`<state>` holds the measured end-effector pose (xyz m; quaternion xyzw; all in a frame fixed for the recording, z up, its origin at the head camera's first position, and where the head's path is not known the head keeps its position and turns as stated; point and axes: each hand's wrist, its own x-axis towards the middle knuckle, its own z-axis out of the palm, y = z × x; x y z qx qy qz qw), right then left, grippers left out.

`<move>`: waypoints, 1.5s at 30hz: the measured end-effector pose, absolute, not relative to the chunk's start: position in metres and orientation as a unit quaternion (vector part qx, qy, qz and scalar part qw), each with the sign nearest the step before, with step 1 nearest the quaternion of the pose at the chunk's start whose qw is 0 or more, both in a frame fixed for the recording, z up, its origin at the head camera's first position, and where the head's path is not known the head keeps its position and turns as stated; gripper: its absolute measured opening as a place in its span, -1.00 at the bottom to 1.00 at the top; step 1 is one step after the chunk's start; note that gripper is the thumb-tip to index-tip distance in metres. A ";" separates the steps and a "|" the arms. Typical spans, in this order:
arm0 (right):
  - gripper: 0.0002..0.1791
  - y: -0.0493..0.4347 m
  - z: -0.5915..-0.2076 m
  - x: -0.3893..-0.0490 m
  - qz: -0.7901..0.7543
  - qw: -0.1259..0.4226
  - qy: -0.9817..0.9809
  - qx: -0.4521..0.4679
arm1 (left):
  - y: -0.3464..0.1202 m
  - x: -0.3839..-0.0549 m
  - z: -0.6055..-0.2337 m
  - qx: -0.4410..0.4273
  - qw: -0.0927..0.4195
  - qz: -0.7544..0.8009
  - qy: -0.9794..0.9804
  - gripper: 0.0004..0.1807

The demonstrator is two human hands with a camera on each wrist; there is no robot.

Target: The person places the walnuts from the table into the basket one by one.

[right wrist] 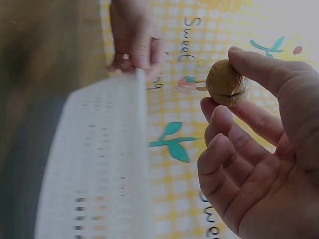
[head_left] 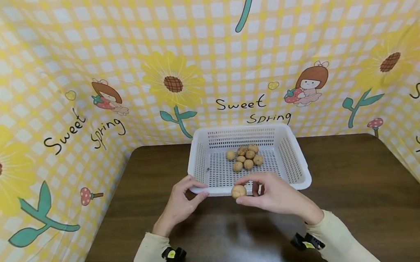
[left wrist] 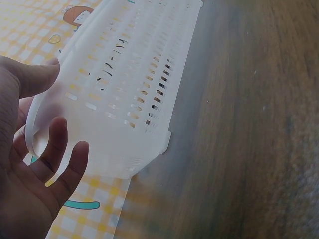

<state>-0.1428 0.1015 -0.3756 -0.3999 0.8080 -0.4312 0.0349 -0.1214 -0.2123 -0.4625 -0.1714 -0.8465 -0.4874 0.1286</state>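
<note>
A white perforated plastic basket stands on the table with several walnuts grouped on its floor. My left hand grips the rim at the basket's near left corner, thumb on one side and fingers on the other, as the left wrist view also shows. My right hand pinches one walnut between thumb and fingertips, close by the near rim. In the right wrist view the walnut's seam faces the palm side, and the other fingers curl below it.
The dark wooden table carries the basket near its back edge. A yellow checked cloth printed with sunflowers and lettering hangs behind and along both sides. Each wrist wears a black strap.
</note>
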 end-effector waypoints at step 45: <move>-0.36 0.114 -0.367 -0.302 -0.512 0.109 0.841 -0.140 | -0.213 -0.122 -0.462 -0.155 0.112 -0.482 -0.855 -0.83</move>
